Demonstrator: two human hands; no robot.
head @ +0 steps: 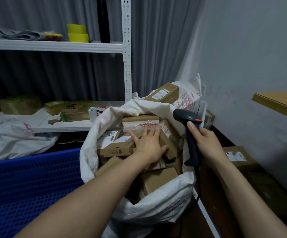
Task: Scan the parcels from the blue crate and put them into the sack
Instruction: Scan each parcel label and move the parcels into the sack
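A white woven sack (pixel 165 201) stands open in the middle, filled with several brown cardboard parcels (pixel 158 180). My left hand (pixel 147 143) lies flat with fingers spread on a parcel (pixel 169 140) at the top of the pile. To the right, my right hand (pixel 204 140) grips the handle of a black barcode scanner (pixel 189 127), whose head points left over the sack; its cable hangs down. The blue perforated crate (pixel 27 182) sits at the lower left, its inside hidden.
A white metal shelf (pixel 53 45) at the left holds yellow tape rolls (pixel 78 33), flat boxes and a white cup (pixel 92 114). Another white sack (pixel 189 95) with a long box (pixel 163 92) stands behind. A box (pixel 237 157) lies on the floor at right, under a tan tabletop (pixel 280 102).
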